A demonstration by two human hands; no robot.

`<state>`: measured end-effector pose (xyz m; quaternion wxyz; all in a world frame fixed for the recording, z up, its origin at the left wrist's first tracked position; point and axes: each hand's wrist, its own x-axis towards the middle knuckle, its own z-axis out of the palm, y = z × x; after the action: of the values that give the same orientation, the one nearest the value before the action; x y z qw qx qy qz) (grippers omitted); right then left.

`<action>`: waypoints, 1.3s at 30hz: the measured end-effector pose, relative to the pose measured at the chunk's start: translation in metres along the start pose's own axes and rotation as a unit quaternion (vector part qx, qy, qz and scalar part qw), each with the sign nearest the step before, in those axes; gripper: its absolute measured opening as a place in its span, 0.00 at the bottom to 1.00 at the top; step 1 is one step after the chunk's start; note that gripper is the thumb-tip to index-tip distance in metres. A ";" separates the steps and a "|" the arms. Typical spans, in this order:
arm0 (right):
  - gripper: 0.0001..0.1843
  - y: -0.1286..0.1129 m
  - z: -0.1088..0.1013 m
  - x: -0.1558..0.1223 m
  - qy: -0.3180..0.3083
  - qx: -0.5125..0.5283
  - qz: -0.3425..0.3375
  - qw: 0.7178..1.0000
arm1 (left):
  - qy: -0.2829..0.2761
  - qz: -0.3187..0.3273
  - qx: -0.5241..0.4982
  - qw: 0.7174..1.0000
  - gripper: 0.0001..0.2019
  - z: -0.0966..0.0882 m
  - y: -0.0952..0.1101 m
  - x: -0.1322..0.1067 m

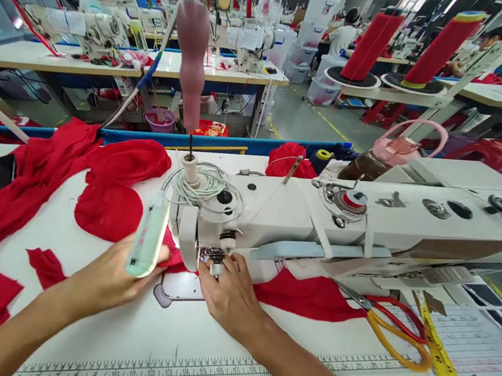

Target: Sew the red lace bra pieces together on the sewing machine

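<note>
Rows of sewing tables fill the big room, and up close a white surface carries a sewing machine with red cloth lying under its needle. The left hand lies flat and open on the cloth just left of the needle, partly behind a small pale lamp. The right hand has its fingertips bunched at the presser foot; whether they pinch the cloth cannot be told.

A lamp hides fingertips of the left hand, perhaps touching red cloth.
</note>
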<state>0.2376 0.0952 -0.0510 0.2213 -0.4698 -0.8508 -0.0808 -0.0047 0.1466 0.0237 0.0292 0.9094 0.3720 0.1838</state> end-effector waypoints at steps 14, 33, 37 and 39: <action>0.10 0.000 -0.003 0.001 -0.004 -0.003 0.000 1.000 | 0.000 0.021 0.025 0.999 0.07 0.043 0.036 -0.011; 0.11 -0.004 -0.005 -0.001 -0.030 0.011 0.037 0.999 | 0.055 0.011 -0.047 0.997 0.11 0.064 0.037 -0.012; 0.13 -0.005 -0.005 -0.001 -0.040 0.017 0.046 0.998 | 0.042 -0.006 -0.034 0.999 0.12 0.063 0.037 -0.013; 0.15 -0.005 -0.004 -0.002 -0.040 0.017 0.047 0.998 | 0.052 0.017 -0.019 0.998 0.10 0.062 0.038 -0.012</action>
<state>0.2355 0.0896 -0.0478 0.1982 -0.5087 -0.8370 -0.0372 0.0349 0.1167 -0.0307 0.0241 0.9042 0.3537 0.2380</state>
